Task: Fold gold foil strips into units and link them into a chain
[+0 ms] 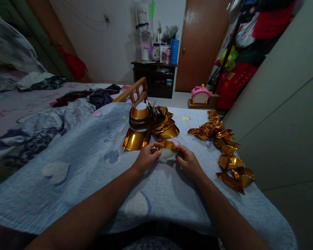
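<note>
A small sheet of gold foil paper (pixel 168 153), pale on the side nearest me, is stretched between my two hands above the blue cloth (pixel 94 187). My left hand (pixel 147 158) pinches its left end, and my right hand (pixel 188 160) pinches its right end. Just beyond them lies a pile of curved gold foil sheets (pixel 137 139), some showing dark or pale backs. To the right, several folded gold foil pieces (pixel 231 162) form a loose, crooked row on the cloth.
A bed with rumpled clothes (pixel 101 97) is at the left, beside a wooden rail (pixel 130 91). Farther back stand a dark cabinet (pixel 153 81), a pink toy case (pixel 200 95) and a brown door (pixel 200 45). A pale panel (pixel 289 139) borders the right side.
</note>
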